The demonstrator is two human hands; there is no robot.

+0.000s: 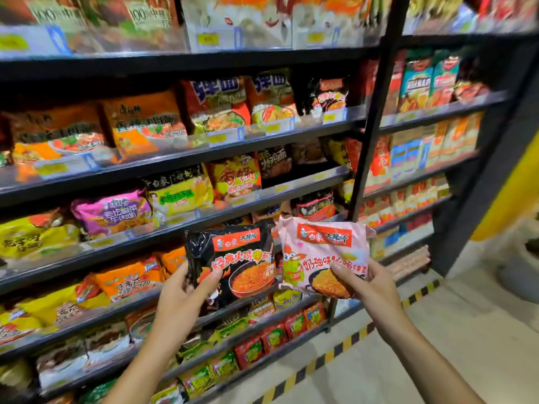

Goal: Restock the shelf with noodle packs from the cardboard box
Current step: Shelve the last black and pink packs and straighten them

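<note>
Two packs in hand, not yet shelved.
Left hand point(186, 290) pinches glossy black noodle pack point(233, 263); right hand point(366, 282) pinches pink noodle pack point(323, 252), before the dark metal shelf point(262, 196); box unseen.

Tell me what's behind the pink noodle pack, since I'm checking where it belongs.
Behind the pink noodle pack held by the right hand are a shelf edge and dark packs above it. The shelf spot directly behind is covered.
</note>
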